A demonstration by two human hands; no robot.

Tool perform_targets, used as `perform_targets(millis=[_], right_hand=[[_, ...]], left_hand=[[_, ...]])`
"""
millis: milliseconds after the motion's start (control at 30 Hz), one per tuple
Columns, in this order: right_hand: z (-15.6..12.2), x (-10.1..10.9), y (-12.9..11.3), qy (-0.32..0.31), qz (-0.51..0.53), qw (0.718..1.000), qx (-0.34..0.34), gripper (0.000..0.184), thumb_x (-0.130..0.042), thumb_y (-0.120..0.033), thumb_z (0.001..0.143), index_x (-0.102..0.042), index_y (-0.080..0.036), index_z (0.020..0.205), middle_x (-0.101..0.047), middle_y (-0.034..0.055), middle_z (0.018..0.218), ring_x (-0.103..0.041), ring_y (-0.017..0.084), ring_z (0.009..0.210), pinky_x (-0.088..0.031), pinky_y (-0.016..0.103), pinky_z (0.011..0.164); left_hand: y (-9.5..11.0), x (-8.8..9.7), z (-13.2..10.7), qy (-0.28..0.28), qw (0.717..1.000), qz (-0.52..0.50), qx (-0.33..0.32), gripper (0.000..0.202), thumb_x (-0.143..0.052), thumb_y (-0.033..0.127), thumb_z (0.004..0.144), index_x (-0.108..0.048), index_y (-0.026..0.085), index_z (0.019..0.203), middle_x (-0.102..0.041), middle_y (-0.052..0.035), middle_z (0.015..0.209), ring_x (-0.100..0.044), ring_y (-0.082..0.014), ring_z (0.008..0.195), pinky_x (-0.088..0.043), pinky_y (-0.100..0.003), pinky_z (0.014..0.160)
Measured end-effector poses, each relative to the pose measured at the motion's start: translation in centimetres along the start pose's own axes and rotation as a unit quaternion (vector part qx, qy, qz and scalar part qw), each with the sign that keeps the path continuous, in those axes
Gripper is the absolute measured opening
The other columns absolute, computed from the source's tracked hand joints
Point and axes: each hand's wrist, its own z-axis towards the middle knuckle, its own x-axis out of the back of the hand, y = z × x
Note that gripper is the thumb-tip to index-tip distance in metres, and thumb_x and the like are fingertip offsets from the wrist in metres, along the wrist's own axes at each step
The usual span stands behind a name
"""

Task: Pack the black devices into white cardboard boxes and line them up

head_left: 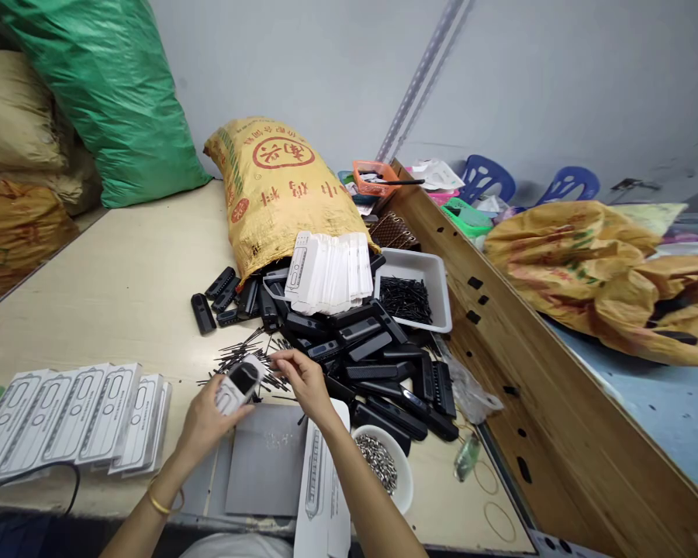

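left hand [206, 422] fingers hold a white card [238, 385], right hand [305, 381] fingers pinch black pins [238, 358].

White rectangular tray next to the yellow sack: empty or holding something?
Holding something: a heap of thin black pins lies in the white tray, with part of its floor bare.

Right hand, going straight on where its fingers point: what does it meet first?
Likely the loose black pins just beyond the right hand, though the white card in the left hand sits close.
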Motion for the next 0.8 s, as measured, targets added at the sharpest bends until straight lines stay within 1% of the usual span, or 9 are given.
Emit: perform_targets(millis=[100,233,333,400,500,567,600,700,800], right_hand=[[0.5,-2.9,0.9,-0.032,-0.064,0.997,0.023,0.015,-0.053,-0.013,0.081,-0.064,-0.022,0.083,-0.064,0.0055,0.089,-0.055,0.02,0.089,-0.043,0.034,0.08],[0.2,-4.8,2.4,-0.064,-0.056,0.996,0.042,0.016,-0.065,-0.012,0.068,-0.057,-0.022,0.059,-0.061,0.0014,0.072,-0.055,0.017,0.079,-0.043,0.03,0.077],[0.0,-3.0,3.2,-0.006,-0.048,0.999,0.01,0.01,-0.059,-0.02,0.076,-0.056,-0.022,0.067,-0.059,0.0008,0.07,-0.055,0.016,0.071,-0.045,0.029,0.069],[-0.4,-0.5,3.1,0.059,-0.038,0.997,-0.024,0.008,-0.048,-0.026,0.084,-0.055,-0.022,0.084,-0.058,0.0004,0.071,-0.056,0.015,0.065,-0.046,0.028,0.063],[-1.6,2.8,1.1,0.191,0.087,0.975,-0.068,0.022,-0.045,-0.032,0.087,-0.044,-0.023,0.108,-0.058,-0.0007,0.074,-0.058,0.015,0.062,-0.048,0.029,0.06],[-2.5,3.8,-0.9,0.257,0.174,0.948,-0.071,0.028,-0.055,-0.033,0.083,-0.044,-0.025,0.108,-0.06,-0.0003,0.076,-0.06,0.016,0.066,-0.049,0.031,0.063],[-3.0,4.0,-1.9,0.268,0.177,0.945,-0.063,0.026,-0.059,-0.033,0.081,-0.048,-0.025,0.104,-0.061,0.0004,0.077,-0.06,0.017,0.068,-0.049,0.032,0.065],[-4.0,3.8,-4.1,0.193,0.046,0.98,-0.012,0.006,-0.058,-0.028,0.082,-0.061,-0.025,0.086,-0.063,0.0027,0.076,-0.057,0.019,0.074,-0.046,0.035,0.07],[-4.5,3.8,-4.5,0.08,-0.042,0.996,0.02,0.013,-0.054,-0.026,0.084,-0.067,-0.027,0.082,-0.063,0.0044,0.083,-0.055,0.021,0.081,-0.044,0.038,0.075]], left_hand=[[-1.2,1.4,-0.2,0.071,0.992,-0.084,0.062,0.062,-0.061,0.056,0.067,-0.044,0.017,0.111,-0.064,-0.0092,0.094,-0.062,-0.0273,0.085,-0.048,-0.037,0.07],[-0.4,1.0,-0.2,0.07,0.983,-0.17,-0.009,0.057,-0.053,0.048,0.078,-0.034,0.019,0.123,-0.06,-0.0105,0.109,-0.059,-0.0249,0.1,-0.046,-0.04,0.085],[1.2,-1.0,-0.1,0.044,0.979,-0.185,-0.067,0.058,-0.054,0.041,0.078,-0.032,0.019,0.128,-0.054,-0.0115,0.121,-0.053,-0.0234,0.11,-0.041,-0.04,0.095],[2.0,-2.5,-0.1,0.041,0.979,-0.177,-0.087,0.063,-0.06,0.037,0.074,-0.033,0.019,0.129,-0.05,-0.0116,0.127,-0.049,-0.024,0.116,-0.037,-0.039,0.099],[2.7,-4.4,-0.3,0.03,0.979,-0.168,-0.113,0.062,-0.061,0.032,0.073,-0.037,0.019,0.129,-0.048,-0.0114,0.131,-0.045,-0.0246,0.12,-0.035,-0.038,0.101],[3.1,-5.2,-0.5,0.016,0.976,-0.173,-0.131,0.061,-0.06,0.029,0.073,-0.038,0.021,0.129,-0.048,-0.0102,0.132,-0.044,-0.0242,0.122,-0.034,-0.038,0.103],[3.2,-5.4,-0.7,0.012,0.974,-0.177,-0.139,0.062,-0.061,0.027,0.072,-0.038,0.022,0.13,-0.047,-0.0094,0.133,-0.044,-0.0241,0.123,-0.033,-0.037,0.103],[3.7,-5.7,-0.8,0.013,0.97,-0.183,-0.157,0.065,-0.061,0.025,0.071,-0.036,0.023,0.131,-0.044,-0.0079,0.136,-0.04,-0.0236,0.126,-0.031,-0.038,0.105],[3.9,-5.8,-0.8,0.026,0.967,-0.187,-0.17,0.066,-0.061,0.024,0.071,-0.034,0.025,0.132,-0.042,-0.0067,0.138,-0.039,-0.0224,0.127,-0.029,-0.039,0.107]])
